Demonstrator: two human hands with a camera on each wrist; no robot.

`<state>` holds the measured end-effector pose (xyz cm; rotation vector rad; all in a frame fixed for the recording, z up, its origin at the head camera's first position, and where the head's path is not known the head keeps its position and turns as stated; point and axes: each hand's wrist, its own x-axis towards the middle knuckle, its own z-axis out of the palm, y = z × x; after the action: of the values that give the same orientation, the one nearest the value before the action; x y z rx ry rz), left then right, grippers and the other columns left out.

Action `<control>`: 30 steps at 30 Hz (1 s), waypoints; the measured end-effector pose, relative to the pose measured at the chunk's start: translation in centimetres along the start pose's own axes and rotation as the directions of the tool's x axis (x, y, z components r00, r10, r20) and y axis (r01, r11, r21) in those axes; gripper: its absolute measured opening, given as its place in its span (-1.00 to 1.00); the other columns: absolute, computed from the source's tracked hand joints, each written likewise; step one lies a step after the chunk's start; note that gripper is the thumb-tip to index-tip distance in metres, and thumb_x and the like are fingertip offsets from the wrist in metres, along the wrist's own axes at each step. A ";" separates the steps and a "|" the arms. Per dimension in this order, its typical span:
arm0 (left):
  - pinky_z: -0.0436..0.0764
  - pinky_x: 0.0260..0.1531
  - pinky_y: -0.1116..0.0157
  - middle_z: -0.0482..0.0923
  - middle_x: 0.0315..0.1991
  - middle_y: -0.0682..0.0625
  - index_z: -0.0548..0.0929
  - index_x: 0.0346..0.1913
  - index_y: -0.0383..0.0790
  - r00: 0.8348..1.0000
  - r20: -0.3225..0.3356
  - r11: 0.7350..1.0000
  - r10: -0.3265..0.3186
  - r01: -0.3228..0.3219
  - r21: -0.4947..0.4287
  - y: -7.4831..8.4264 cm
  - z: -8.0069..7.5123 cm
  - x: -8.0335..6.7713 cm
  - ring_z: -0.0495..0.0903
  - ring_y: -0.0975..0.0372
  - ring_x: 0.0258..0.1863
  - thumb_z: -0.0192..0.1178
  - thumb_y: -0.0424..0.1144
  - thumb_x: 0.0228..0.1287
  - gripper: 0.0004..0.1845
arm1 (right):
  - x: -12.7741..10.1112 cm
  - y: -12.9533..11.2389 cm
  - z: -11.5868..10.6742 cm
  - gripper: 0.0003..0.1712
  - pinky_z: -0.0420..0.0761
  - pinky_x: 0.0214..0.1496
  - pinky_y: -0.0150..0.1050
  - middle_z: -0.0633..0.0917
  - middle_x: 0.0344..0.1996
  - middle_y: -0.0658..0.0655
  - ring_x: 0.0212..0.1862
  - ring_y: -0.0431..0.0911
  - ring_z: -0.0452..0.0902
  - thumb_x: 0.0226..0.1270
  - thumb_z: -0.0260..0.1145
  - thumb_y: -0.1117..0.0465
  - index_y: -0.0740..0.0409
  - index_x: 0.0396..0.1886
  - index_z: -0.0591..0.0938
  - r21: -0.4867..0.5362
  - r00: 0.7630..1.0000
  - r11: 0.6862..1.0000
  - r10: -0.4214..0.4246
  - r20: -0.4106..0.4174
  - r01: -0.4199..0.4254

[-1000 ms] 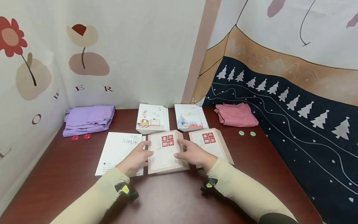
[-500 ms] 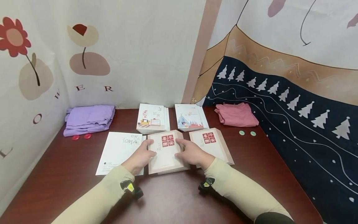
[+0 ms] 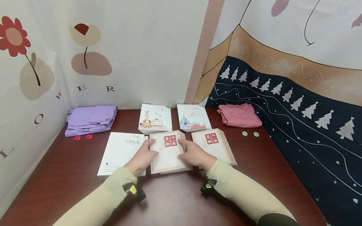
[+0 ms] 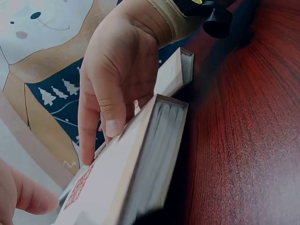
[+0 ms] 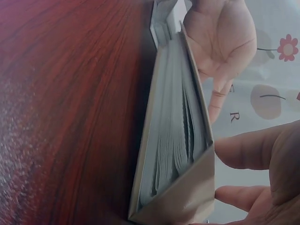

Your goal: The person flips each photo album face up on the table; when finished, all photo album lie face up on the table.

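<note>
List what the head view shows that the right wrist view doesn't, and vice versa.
Head only: folded purple cloth, folded pink cloth, round red discs, round green discs.

Right wrist only: separate white page edges inside the cream hardcover book between the hands.

Both: that book, the left hand, the right hand and the reddish-brown table.

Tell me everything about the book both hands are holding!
This book has a pale, beige-edged cover with four red squares of white characters. It looks like card, closed, with stacked pages at the near end. It's face up, middle of the nearer row of three, held at both sides by the left hand and right hand.
</note>
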<state>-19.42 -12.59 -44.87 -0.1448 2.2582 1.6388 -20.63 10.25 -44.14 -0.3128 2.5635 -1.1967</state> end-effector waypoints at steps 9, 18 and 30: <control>0.39 0.48 -0.10 0.13 0.61 -0.38 0.14 0.63 -0.28 0.997 0.017 0.992 0.074 -0.072 -0.104 0.0 -0.2 -0.3 0.23 -0.20 0.58 -0.01 -0.52 0.41 -0.26 | -0.3 -0.3 -0.5 -0.25 0.43 0.51 0.10 0.52 0.45 0.29 0.46 0.14 0.44 0.33 0.41 0.34 0.17 0.53 0.48 0.099 0.998 0.995 0.004 -0.062 0.002; 0.75 -0.01 0.17 0.44 0.27 -0.39 0.01 0.71 -0.04 0.982 -0.033 0.975 0.184 -0.186 -0.117 1.6 -1.1 -2.0 0.66 0.00 0.09 0.05 -0.38 0.52 -0.20 | -1.4 -1.4 -1.2 -0.27 0.44 0.51 0.11 0.53 0.44 0.29 0.46 0.19 0.46 0.38 0.47 0.23 0.24 0.50 0.47 0.243 0.990 0.963 -0.132 0.051 0.115; 0.57 0.34 -0.07 0.42 0.37 -0.45 -0.17 0.74 -0.09 0.905 0.151 0.908 0.399 -0.366 -0.207 1.0 -0.1 -2.2 0.61 -0.15 0.27 -0.03 -0.30 0.67 -0.22 | -2.3 -2.3 -0.9 -0.08 0.40 0.40 0.46 0.09 0.68 0.35 0.64 0.29 0.10 0.66 0.17 0.02 -0.04 0.76 -0.10 0.606 0.985 0.796 -0.108 0.136 0.004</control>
<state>-17.65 -12.64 -43.21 0.4277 2.0882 1.9503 -18.65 10.15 -41.40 -0.3194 1.9030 -1.8433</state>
